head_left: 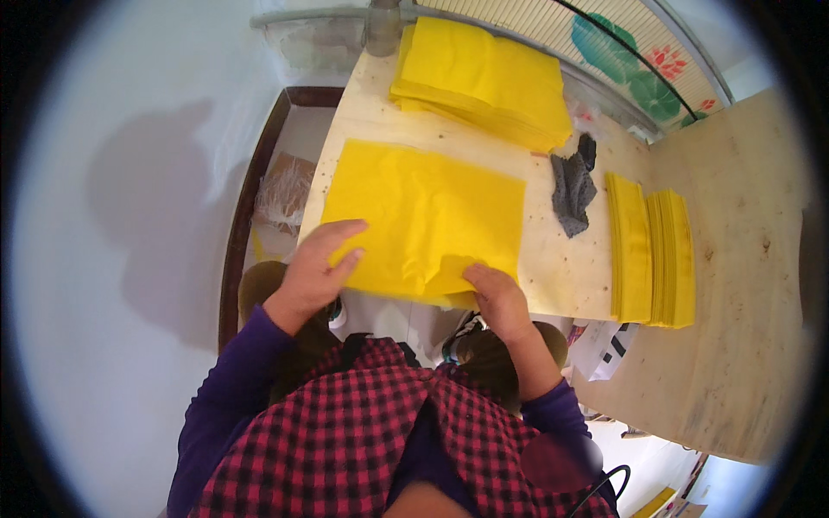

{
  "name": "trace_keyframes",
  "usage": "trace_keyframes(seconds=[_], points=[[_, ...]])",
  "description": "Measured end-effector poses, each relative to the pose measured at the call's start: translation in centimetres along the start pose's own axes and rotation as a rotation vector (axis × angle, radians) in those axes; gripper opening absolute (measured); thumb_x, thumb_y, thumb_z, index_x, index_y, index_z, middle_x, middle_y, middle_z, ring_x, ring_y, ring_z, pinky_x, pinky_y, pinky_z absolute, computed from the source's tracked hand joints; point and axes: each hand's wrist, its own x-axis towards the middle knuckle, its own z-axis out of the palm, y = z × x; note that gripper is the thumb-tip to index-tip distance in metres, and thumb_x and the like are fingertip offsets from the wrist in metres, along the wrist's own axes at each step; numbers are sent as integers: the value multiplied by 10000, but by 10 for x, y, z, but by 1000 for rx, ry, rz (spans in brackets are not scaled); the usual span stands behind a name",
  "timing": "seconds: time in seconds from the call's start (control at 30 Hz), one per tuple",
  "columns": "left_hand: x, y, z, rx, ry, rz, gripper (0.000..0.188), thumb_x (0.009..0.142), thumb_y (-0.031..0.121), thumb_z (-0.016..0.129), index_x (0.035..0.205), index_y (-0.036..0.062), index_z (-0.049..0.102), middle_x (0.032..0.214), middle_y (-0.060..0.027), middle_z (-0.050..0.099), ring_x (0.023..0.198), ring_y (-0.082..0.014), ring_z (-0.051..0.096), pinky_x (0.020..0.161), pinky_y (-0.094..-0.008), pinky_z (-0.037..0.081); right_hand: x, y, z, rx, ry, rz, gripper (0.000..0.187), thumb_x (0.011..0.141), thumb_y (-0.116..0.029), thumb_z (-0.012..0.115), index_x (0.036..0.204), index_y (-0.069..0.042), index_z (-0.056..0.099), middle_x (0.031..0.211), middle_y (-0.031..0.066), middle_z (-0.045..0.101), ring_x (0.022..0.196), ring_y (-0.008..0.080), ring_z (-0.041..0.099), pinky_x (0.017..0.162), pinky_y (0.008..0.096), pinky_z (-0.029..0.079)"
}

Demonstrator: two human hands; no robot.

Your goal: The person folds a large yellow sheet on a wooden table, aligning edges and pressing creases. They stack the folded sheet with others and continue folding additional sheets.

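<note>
A yellow fabric-like sheet (pixel 423 207) lies on the wooden table (pixel 566 276) in front of me, its near edge reaching the table's front edge. My left hand (pixel 319 266) is at the sheet's near left corner, thumb and fingers spread apart over it. At the near right side my right hand (pixel 498 298) pinches the sheet's edge, thumb on top and the other fingers hidden beneath. A small part of the near edge looks folded or raised beside that thumb. Beyond the sheet sits a thick pile of similar yellow sheets (pixel 484 73).
Right of the sheet lies a crumpled grey dotted cloth (pixel 572 192). Two narrow yellow stacks (pixel 649 250) stand against the wooden side panel (pixel 734 285). A translucent container (pixel 382 30) is at the far left corner. A plastic-wrapped bundle (pixel 287 192) rests on the floor left of the table.
</note>
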Motion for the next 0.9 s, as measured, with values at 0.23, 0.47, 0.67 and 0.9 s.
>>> trace_keyframes(seconds=[0.23,0.47,0.67,0.9], points=[[-5,-4,35,519,-190,100,606,723,102,649,1310,82,500,1298,-125,551,1225,-303,491,1065,-510,301,22,-13,-31,-20,35,12,215,789,-59,609,996,-97,647,843,129,664,778,331,627,676,423,502],[31,-16,-32,485,-7,61,340,696,39,588,1018,81,687,972,-128,679,894,-330,619,780,-412,486,60,-4,-100,-118,63,-43,276,747,16,605,993,-91,669,892,131,676,826,332,637,723,382,508],[145,8,-80,429,83,173,233,786,108,596,998,55,674,951,-163,664,875,-374,606,763,-426,490,127,32,-171,-52,245,-19,278,793,11,565,1043,-62,660,935,183,666,835,370,636,750,369,517],[300,20,-98,681,35,196,222,857,154,582,1037,58,669,967,-158,668,907,-323,630,798,-372,497,223,88,-241,-240,339,-14,252,904,-159,597,1125,-43,635,870,165,674,769,204,654,729,301,497]])
